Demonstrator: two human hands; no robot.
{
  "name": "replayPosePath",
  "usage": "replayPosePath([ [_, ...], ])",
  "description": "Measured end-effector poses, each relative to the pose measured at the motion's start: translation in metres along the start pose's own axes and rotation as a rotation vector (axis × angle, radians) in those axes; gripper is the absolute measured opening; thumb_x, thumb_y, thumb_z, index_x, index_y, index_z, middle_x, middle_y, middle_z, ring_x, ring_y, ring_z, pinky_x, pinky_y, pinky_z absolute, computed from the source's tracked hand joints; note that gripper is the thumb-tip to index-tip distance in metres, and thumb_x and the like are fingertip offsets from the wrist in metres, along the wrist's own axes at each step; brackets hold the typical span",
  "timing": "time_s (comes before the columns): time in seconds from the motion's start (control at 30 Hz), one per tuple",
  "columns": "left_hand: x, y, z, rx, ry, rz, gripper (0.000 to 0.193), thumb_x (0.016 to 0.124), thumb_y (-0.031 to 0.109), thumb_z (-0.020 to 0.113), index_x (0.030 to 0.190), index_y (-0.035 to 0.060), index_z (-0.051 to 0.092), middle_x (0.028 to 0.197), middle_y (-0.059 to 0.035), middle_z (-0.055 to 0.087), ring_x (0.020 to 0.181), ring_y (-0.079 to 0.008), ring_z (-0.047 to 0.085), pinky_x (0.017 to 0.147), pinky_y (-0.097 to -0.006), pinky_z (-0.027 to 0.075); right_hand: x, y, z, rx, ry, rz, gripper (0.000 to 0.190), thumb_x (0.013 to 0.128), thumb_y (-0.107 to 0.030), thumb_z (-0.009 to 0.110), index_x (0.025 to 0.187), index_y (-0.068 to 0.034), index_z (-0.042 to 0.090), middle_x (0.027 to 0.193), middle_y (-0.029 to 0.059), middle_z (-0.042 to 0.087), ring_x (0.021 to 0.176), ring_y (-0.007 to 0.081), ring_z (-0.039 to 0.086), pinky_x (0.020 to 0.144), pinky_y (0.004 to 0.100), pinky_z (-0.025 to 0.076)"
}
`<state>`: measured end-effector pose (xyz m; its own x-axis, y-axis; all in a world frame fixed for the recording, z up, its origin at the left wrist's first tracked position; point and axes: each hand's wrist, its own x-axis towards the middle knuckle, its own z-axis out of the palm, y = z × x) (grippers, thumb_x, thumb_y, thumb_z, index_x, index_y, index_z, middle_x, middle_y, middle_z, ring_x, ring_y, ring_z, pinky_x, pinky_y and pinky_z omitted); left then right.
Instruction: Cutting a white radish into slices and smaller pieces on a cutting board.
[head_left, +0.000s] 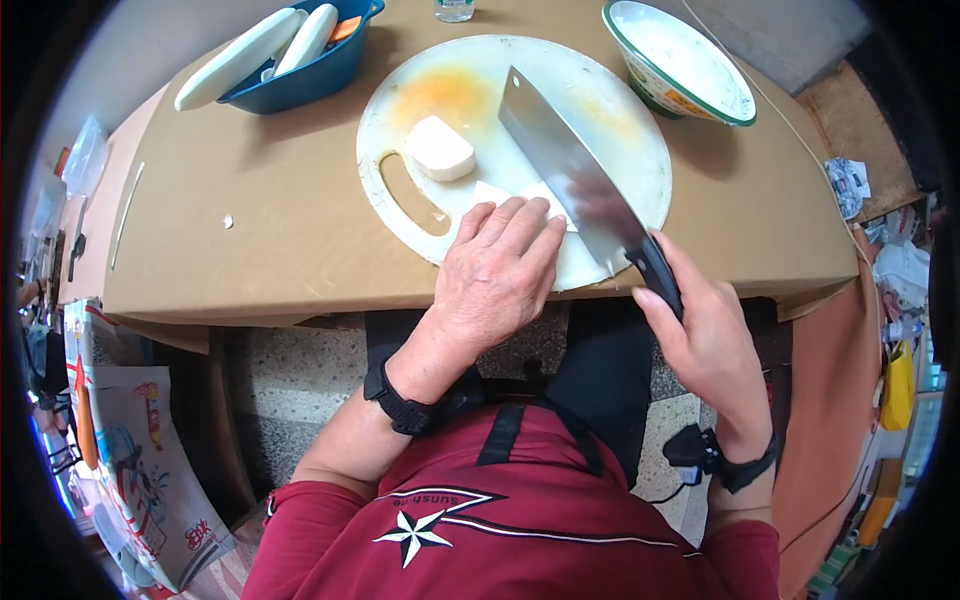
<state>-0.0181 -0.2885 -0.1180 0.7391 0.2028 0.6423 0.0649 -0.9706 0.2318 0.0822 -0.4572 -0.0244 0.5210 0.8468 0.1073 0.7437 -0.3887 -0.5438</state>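
Observation:
My right hand (701, 330) grips the black handle of a cleaver (559, 157). Its broad steel blade points up and left across a round white cutting board (630, 161) with orange stains. With fingers bent, my left hand (499, 266) presses down on a piece of white vegetable (551, 199), just left of the blade. The fingers hide much of that piece. A thick chunk of peeled white vegetable (441, 148), perhaps radish, lies on the board beside its handle slot.
Long peeled white vegetables (238, 58) and an orange piece (345, 29) rest in a blue plastic basin (304, 84) at back left. A green-rimmed bowl (679, 60) with white contents stands at back right. A bottle (454, 9) is behind the board. A cord (780, 105) crosses the table's right side.

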Motion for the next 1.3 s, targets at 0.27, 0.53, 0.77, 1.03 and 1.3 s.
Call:
replayPosePath([
  [0.27, 0.0, 0.002, -0.002, -0.019, 0.021, 0.011, 0.031, 0.074, 0.009, 0.061, 0.104, 0.0063, 0.057, 0.105, -0.0093, 0.056, 0.099, -0.0244, 0.055, 0.086, -0.0369, 0.04, 0.023, 0.004, 0.013, -0.005, 0.048, 0.027, 0.039, 0.082, -0.013, 0.055, 0.117, 0.002, 0.046, 0.081, 0.027, 0.058, 0.076, 0.0438, 0.057, 0.067, 0.0455, 0.043],
  [0.53, 0.0, 0.002, -0.001, -0.014, 0.048, 0.012, 0.028, 0.074, 0.009, 0.06, 0.101, 0.0033, 0.056, 0.103, -0.0103, 0.056, 0.098, -0.0248, 0.054, 0.086, -0.037, 0.039, -0.016, -0.001, -0.01, 0.15, 0.052, 0.075, 0.04, 0.082, -0.009, 0.056, 0.119, 0.003, 0.046, 0.074, 0.0205, 0.058, 0.062, 0.0334, 0.06, 0.059, 0.0342, 0.045],
  [0.77, 0.001, 0.003, -0.001, -0.013, 0.046, 0.02, 0.025, 0.075, 0.01, 0.059, 0.098, 0.0023, 0.058, 0.101, -0.0109, 0.056, 0.098, -0.0243, 0.054, 0.086, -0.0375, 0.039, -0.028, 0.005, -0.009, 0.151, 0.046, 0.028, 0.041, 0.082, -0.008, 0.056, 0.121, 0.002, 0.045, 0.071, 0.0193, 0.057, 0.06, 0.0307, 0.061, 0.057, 0.032, 0.045],
  [1.03, 0.001, 0.003, -0.002, -0.01, 0.04, 0.015, 0.026, 0.075, 0.01, 0.06, 0.1, 0.0038, 0.057, 0.103, -0.0103, 0.056, 0.098, -0.0246, 0.054, 0.086, -0.0372, 0.04, -0.031, 0.003, -0.012, 0.138, -0.02, 0.069, 0.041, 0.082, -0.007, 0.057, 0.12, 0.002, 0.045, 0.072, 0.0202, 0.058, 0.063, 0.032, 0.062, 0.058, 0.0327, 0.046],
  [1.3, -0.001, 0.002, -0.001, -0.008, 0.027, 0.009, 0.028, 0.074, 0.008, 0.061, 0.102, 0.0045, 0.057, 0.103, -0.0097, 0.056, 0.098, -0.0247, 0.055, 0.085, -0.0364, 0.04, -0.034, -0.004, -0.008, 0.004, 0.012, 0.021, 0.046, 0.08, -0.006, 0.059, 0.123, 0.002, 0.044, 0.078, 0.0227, 0.06, 0.071, 0.0377, 0.061, 0.06, 0.0382, 0.047],
])
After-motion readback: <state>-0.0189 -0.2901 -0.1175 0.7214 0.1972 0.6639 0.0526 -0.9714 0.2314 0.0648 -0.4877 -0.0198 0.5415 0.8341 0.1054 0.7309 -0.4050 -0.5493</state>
